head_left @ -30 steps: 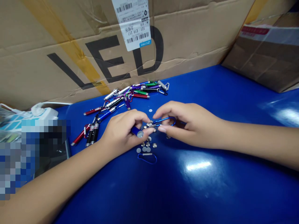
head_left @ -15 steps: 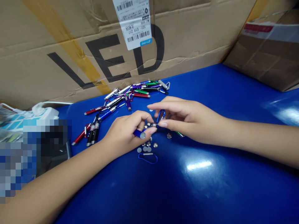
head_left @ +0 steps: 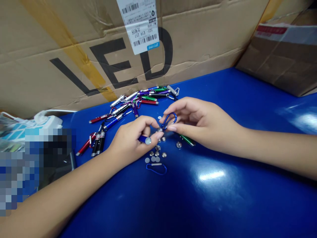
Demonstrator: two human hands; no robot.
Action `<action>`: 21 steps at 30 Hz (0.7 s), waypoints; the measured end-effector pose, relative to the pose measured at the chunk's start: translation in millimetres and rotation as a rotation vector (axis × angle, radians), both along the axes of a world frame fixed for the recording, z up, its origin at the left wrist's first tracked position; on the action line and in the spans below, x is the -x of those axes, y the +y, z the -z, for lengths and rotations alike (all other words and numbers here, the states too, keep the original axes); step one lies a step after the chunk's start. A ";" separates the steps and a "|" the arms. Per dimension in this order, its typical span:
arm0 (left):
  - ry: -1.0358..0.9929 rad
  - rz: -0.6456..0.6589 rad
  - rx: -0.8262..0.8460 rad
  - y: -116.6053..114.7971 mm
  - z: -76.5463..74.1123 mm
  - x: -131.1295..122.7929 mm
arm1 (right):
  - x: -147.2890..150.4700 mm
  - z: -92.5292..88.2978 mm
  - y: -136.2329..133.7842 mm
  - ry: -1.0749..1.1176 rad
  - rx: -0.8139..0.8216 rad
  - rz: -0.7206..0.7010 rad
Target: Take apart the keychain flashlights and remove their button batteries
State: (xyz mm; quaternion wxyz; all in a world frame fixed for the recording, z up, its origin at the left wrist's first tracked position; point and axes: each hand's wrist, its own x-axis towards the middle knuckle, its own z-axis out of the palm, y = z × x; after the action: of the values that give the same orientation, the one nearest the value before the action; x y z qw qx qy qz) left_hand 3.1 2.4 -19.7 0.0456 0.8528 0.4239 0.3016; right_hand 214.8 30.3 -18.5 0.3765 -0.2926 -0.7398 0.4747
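My left hand is closed, its lower fingers curled round a blue penlight tube whose round end faces me. Between that thumb and index finger it pinches a small silver cap. My right hand grips a blue carabiner by fingertips and thumb, its narrow end against the silver cap. Below the hands lie several small silver caps and grey discs. Nearer me rests another blue carabiner. A green penlight lies partly under my right hand.
Several coloured penlights with carabiners are heaped at the back left of the blue table. Behind stands a large cardboard box, with another box at the right. A white power strip sits far left.
My left hand has shifted slightly left and up. The right fingers have drawn back and curled more round the carabiner, whose loop now shows wider. More of the green penlight is visible.
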 end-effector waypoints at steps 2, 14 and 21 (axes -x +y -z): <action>-0.020 -0.006 0.048 -0.2 -0.5 -0.6 | -0.6 0.5 -1.6 -0.022 -0.080 0.034; 0.142 0.016 -0.128 -1.8 6.4 -4.2 | 4.7 -0.9 -8.2 -0.029 -0.038 0.080; 0.190 0.039 -0.210 -2.1 2.9 -4.1 | 3.5 -1.9 -7.2 -0.151 -0.079 0.105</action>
State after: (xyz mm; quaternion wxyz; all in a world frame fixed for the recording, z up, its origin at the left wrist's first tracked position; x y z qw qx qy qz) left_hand 7.2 0.2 -22.6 -0.0782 0.8858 0.3756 0.2612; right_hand 211.3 23.1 -16.6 0.3551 -0.3508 -0.7680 0.4012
